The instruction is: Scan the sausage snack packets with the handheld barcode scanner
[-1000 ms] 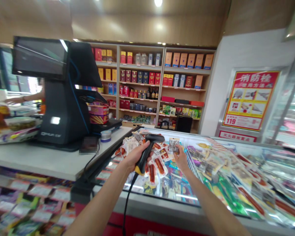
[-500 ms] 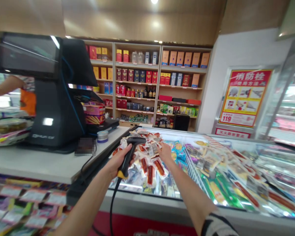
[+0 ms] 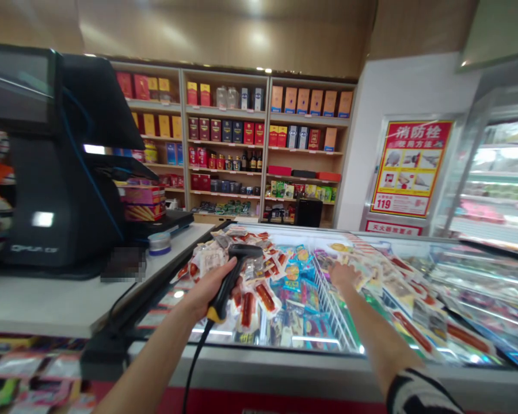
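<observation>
My left hand (image 3: 207,287) is wrapped round the handle of a black barcode scanner (image 3: 235,270) with a yellow band, its cable hanging down. It hovers over a pile of red-and-white sausage packets (image 3: 250,287) in an open chest freezer (image 3: 285,368). My right hand (image 3: 344,274) reaches out over the packaged snacks (image 3: 371,276) in the freezer's middle section. It is closed, knuckles up, touching the packets. What it holds, if anything, is hidden.
A black checkout terminal (image 3: 56,167) stands on the grey counter (image 3: 47,299) at left, with a small tin (image 3: 159,243) beside it. A wire divider (image 3: 328,310) splits the freezer. Shelves of boxed goods (image 3: 237,132) line the far wall. A red poster (image 3: 410,167) hangs right.
My right hand has let go of the small packet it held up and moved right, down to the packets past the divider. The scanner hand stays put. The view has swung right.
</observation>
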Demonstrator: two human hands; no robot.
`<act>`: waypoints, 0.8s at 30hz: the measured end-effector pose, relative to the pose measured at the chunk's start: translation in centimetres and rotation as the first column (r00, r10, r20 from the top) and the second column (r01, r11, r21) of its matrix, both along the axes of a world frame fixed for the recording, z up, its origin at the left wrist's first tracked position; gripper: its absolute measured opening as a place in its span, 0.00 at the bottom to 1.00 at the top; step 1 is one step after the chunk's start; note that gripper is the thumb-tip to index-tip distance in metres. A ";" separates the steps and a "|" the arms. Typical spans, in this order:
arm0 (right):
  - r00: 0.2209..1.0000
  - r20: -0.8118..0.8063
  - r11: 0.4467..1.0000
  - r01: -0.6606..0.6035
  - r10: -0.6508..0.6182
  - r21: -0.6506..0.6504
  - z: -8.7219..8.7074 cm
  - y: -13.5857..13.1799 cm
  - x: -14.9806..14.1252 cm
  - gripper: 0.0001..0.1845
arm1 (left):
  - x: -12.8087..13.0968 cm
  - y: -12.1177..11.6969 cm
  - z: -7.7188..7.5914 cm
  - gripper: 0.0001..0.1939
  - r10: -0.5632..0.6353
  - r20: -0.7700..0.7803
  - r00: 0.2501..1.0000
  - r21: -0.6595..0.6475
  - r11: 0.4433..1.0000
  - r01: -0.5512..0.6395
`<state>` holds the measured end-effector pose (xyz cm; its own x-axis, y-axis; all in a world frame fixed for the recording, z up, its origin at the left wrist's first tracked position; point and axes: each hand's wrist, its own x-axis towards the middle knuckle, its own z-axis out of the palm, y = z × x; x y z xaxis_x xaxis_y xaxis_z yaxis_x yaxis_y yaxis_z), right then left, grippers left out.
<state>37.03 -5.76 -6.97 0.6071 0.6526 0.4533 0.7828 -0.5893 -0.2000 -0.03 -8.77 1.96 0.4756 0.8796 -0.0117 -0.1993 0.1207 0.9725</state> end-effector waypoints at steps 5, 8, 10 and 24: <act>0.998 -0.068 0.998 0.006 -0.009 -0.058 0.5 2.4 0.9 0.17 | 0.8 1.3 -0.6 0.16 0.023 -0.020 1.000 -0.036 0.999 -0.023; 0.993 -0.103 0.998 -0.059 0.055 -0.035 0.2 3.6 0.8 0.18 | 1.4 2.3 -1.3 0.17 -0.020 -0.025 0.999 -0.043 0.999 0.019; 0.978 -0.129 0.986 -0.160 0.164 0.040 -0.1 4.1 0.2 0.23 | 1.6 2.6 -1.8 0.17 -0.033 -0.011 0.999 -0.048 0.998 0.033; 0.668 -0.259 0.608 -0.359 0.697 0.708 2.6 3.4 -8.9 0.11 | -0.5 -1.6 1.0 0.17 -0.065 0.075 0.995 0.027 0.998 0.063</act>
